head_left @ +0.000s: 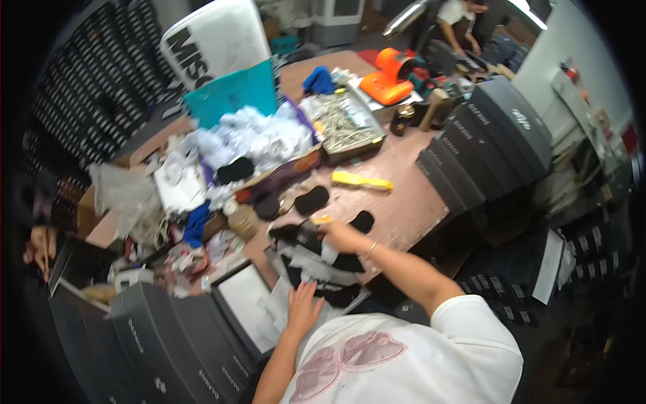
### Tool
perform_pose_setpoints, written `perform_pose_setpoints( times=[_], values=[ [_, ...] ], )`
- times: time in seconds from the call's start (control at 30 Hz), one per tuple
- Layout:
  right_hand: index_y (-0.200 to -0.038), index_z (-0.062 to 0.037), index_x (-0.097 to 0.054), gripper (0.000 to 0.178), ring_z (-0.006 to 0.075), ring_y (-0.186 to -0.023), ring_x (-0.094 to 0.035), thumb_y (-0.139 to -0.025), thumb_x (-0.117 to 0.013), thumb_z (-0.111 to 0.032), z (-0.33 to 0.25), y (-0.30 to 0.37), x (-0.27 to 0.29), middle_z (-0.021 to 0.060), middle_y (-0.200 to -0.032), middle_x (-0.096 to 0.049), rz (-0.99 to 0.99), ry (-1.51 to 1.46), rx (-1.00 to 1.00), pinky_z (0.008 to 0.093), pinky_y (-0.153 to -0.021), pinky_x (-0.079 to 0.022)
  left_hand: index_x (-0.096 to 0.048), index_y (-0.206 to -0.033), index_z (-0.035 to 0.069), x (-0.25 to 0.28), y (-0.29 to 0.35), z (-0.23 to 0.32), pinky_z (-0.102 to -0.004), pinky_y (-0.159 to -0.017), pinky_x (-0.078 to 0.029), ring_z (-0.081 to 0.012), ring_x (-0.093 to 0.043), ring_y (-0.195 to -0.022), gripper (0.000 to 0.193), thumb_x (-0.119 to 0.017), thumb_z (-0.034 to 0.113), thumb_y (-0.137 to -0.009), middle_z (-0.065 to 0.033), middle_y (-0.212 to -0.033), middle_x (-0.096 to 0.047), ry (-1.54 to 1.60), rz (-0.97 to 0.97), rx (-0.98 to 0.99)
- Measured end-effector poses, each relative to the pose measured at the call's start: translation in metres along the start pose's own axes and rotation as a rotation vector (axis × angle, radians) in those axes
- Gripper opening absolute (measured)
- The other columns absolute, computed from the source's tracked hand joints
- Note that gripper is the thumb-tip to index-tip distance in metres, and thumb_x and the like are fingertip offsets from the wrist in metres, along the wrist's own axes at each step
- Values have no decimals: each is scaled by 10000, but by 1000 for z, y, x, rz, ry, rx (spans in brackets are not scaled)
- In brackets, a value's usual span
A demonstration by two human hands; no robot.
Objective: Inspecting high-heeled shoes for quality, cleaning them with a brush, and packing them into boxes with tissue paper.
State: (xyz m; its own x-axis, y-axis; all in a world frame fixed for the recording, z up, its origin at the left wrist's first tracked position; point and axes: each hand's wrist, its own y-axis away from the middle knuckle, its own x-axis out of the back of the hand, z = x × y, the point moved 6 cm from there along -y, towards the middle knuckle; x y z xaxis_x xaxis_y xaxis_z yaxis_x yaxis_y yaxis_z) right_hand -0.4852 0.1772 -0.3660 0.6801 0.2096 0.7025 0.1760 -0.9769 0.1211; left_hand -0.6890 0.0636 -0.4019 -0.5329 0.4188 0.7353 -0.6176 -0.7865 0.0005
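In front of me lies a pair of black shoes [343, 295] in crumpled white tissue paper [313, 271], beside a box lid or tray with a white inside [249, 303]. My right hand [341, 238] is over the far side of the shoes, its fingers closed on a small yellow block [321, 219], whose kind I cannot make out. Fingers spread, my left hand [304, 304] rests on the paper at the near left edge. Black insole-shaped pads [312, 200] lie just beyond the shoes.
Stacked dark shoe boxes stand at near left [151, 350] and right [481, 145]. A yellow-handled tool [362, 181], a bottle [242, 221], a carton of white paper [245, 145], a tray of sticks [346, 124] and an orange device [387, 86] crowd the table. Another person [457, 27] works far off.
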Motion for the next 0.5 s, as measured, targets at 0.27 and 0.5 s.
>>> perform_pose_setpoints(
  times=[0.27,0.5],
  values=[
    [-1043,1,-640,241,291,-904,-632,-830,-532,-38,-53,14,52,177,-956,-666,-464,-61,246,351,-823,-472,-536,-1249,-24,161,-59,-10,-321,-983,-419,-212,-566,-1112,504,-412,394,-996,-131,-1190,-604,758,328,249],
    [-947,-83,-678,193,250,-1001,-578,-772,-687,-164,-153,38,10,82,-952,-647,-329,168,844,405,-894,-399,-358,-1379,11,41,-22,42,-399,-778,-551,-323,-652,-893,837,-259,695,-907,-217,-1162,-587,1707,-437,598]
  ],
)
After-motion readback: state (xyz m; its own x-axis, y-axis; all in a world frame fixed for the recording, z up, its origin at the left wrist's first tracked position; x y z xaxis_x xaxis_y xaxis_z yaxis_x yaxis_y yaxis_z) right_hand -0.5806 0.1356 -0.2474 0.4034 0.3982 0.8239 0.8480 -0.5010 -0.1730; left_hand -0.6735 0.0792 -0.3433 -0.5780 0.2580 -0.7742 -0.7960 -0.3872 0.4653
